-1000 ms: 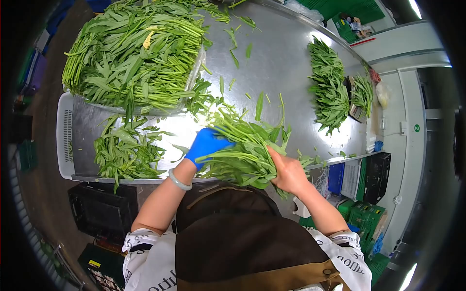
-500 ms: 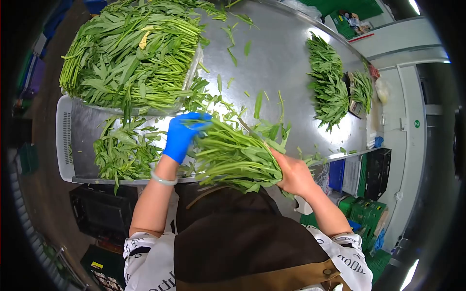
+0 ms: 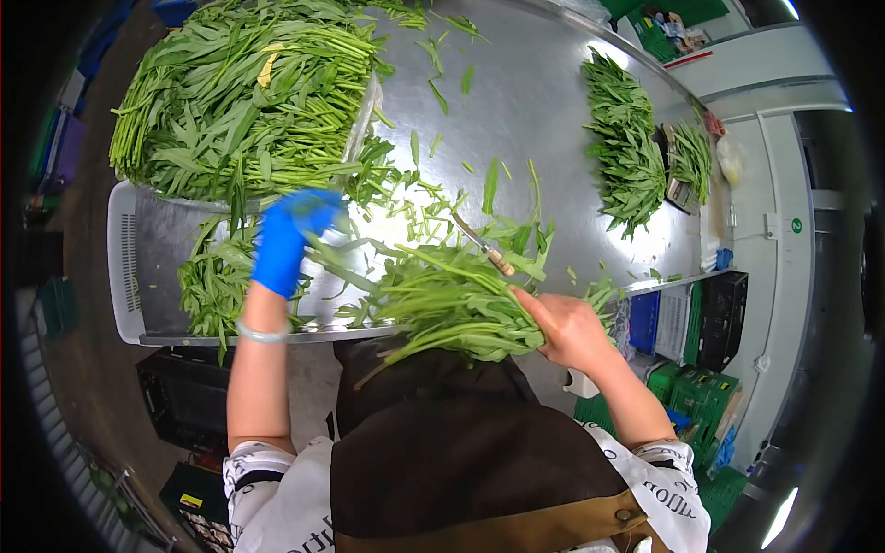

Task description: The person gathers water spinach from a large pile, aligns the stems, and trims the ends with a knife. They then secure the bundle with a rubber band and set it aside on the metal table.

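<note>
A loose bunch of water spinach (image 3: 452,309) hangs over the table's front edge, its leafy part gripped by my bare right hand (image 3: 576,332). My left hand (image 3: 290,240), in a blue glove, is to the left of the bunch and smeared by motion. Its fingers look closed, with a blurred leafy stalk (image 3: 341,267) trailing from them. Just beyond the bunch, a small knife (image 3: 484,246) with a light handle lies on the metal table among cut stem pieces. Loose leaves (image 3: 217,286) lie left of my left hand.
A large heap of water spinach (image 3: 249,111) fills a container at the back left. Trimmed bunches (image 3: 627,138) lie at the far right, beside another bunch on a dark stand (image 3: 678,170). A white basket (image 3: 124,267) stands at the left edge. Crates (image 3: 701,401) are stacked at lower right.
My left hand has moved left, away from the bunch, with a leafy stalk trailing. The bunch is lower at its left side, and the knife shows more fully. My right hand still grips the bunch.
</note>
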A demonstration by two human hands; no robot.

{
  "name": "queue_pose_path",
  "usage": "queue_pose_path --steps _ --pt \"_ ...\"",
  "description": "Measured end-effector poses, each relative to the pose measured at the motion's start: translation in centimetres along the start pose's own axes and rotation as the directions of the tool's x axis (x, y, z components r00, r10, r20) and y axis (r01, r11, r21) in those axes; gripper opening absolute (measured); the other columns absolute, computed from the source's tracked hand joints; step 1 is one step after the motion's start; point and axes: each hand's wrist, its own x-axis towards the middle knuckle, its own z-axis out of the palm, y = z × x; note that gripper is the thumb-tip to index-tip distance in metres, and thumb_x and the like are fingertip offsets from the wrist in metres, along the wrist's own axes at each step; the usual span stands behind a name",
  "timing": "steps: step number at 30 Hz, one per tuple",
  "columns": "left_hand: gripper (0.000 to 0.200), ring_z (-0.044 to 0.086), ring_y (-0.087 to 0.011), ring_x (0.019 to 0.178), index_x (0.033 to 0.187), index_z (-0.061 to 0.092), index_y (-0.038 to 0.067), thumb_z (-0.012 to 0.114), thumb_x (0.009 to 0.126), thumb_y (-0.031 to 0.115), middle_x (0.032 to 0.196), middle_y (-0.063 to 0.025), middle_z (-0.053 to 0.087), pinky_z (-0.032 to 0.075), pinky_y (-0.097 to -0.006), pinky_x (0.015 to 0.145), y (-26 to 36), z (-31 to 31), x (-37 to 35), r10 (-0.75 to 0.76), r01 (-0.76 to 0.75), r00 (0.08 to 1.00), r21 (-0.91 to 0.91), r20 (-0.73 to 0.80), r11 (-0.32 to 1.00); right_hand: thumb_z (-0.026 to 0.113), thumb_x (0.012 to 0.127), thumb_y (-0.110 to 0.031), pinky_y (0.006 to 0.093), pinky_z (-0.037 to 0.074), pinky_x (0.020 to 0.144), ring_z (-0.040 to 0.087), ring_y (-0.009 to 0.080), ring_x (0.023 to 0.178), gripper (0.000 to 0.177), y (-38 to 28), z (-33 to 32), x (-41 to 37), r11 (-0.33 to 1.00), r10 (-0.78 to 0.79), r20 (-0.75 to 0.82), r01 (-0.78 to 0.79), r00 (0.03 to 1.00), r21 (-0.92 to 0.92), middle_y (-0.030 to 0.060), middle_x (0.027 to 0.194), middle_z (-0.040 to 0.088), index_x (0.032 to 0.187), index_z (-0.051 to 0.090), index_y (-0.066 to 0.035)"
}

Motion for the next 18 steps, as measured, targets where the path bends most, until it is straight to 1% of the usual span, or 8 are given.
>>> queue_pose_path --steps 3,5,7,9,10,13,15,18 --pt "0.035 0.061 -0.0134 0.089 0.114 0.062 0.001 0.063 0.081 0.012 0.096 -0.0057 0.068 0.048 -0.028 0.082 -0.2 -1.4 -0.5 -0.053 0.062 0.994 0.1 -0.091 0.993 0.065 0.055 0.001 0.0392 0.046 0.055 0.055 0.0272 0.062 0.083 -0.1 -0.3 -0.7 0.998 0.004 -0.037 -0.007 0.999 -0.07 0.0075 0.069 0.047 0.135 0.045 -0.012" --pt "0.043 0.06 -0.0113 0.087 0.123 0.059 0.003 0.066 0.081 0.011 0.109 -0.0062 0.065 0.046 -0.0253 0.079 -1.1 3.1 -1.5 0.01 -0.001 0.986 -0.052 0.165 0.999 0.064 0.056 0.001 0.0393 0.045 0.054 0.054 0.027 0.061 0.082 -0.5 -0.5 -0.2 0.997 -0.055 -0.043 0.052 0.998 -0.063 0.0072 0.068 0.045 0.135 0.046 -0.012" --pt "0.047 0.061 -0.0131 0.093 0.123 0.06 0.006 0.071 0.078 0.008 0.117 -0.006 0.063 0.047 -0.027 0.085 -3.6 6.4 -2.6 -0.091 0.069 0.918 0.072 0.385 0.995 0.065 0.056 0.002 0.039 0.046 0.055 0.055 0.0273 0.062 0.082 -0.8 -0.3 0.3 0.996 -0.076 -0.042 0.075 0.996 -0.038 0.0075 0.068 0.047 0.134 0.047 -0.013" --pt "0.038 0.062 -0.0146 0.094 0.114 0.066 0.005 0.073 0.077 0.005 0.111 -0.0068 0.065 0.048 -0.0283 0.086 -4.4 8.4 -2.3 -0.006 -0.035 0.826 0.063 0.564 0.997 0.066 0.056 0.001 0.0385 0.047 0.056 0.057 0.0282 0.064 0.08 -0.9 -0.1 0.4 0.998 -0.064 -0.02 0.064 0.998 -0.002 0.0085 0.07 0.051 0.133 0.048 -0.012" --pt "0.029 0.062 -0.0145 0.096 0.109 0.069 0.007 0.068 0.08 0.007 0.102 -0.0083 0.068 0.049 -0.0303 0.086 -3.2 7.7 -2.0 0.048 -0.144 0.83 0.13 0.556 0.981 0.067 0.057 0.001 0.0386 0.048 0.059 0.059 0.0295 0.069 0.079 -0.7 -0.3 0.1 0.999 -0.005 -0.011 0.005 1.0 0.041 0.0098 0.075 0.055 0.133 0.048 -0.012" --pt "0.015 0.063 -0.0132 0.085 0.097 0.07 0.004 0.063 0.084 0.003 0.094 -0.0052 0.068 0.05 -0.0275 0.079 -5.5 2.1 -0.3 0.181 -0.211 0.968 0.172 0.172 0.962 0.07 0.059 -0.002 0.0391 0.051 0.069 0.063 0.0333 0.082 0.077 -0.1 -0.7 -1.5 0.962 0.187 0.021 -0.188 0.982 0.197 0.0137 0.09 0.064 0.132 0.047 -0.01" --pt "0.013 0.063 -0.0144 0.086 0.094 0.069 0.004 0.061 0.085 0.001 0.093 -0.0048 0.068 0.051 -0.0293 0.079 -3.1 0.7 -0.9 -0.035 0.04 0.995 0.059 -0.093 0.997 0.073 0.06 -0.005 0.0397 0.052 0.076 0.064 0.0359 0.091 0.077 0.4 -0.9 -2.4 0.886 0.33 0.066 -0.334 0.942 0.321 0.0162 0.102 0.066 0.132 0.047 -0.009" --pt "0.018 0.062 -0.0168 0.092 0.101 0.068 0.004 0.066 0.083 0.007 0.101 -0.0053 0.067 0.05 -0.0307 0.081 -2.0 3.3 -2.3 -0.177 0.213 0.962 -0.169 0.208 0.962 0.074 0.063 -0.007 0.0387 0.049 0.087 0.063 0.0361 0.1 0.077 0.9 -0.4 -2.2 0.804 0.328 0.138 -0.352 0.935 0.478 0.0186 0.109 0.064 0.135 0.044 -0.007"
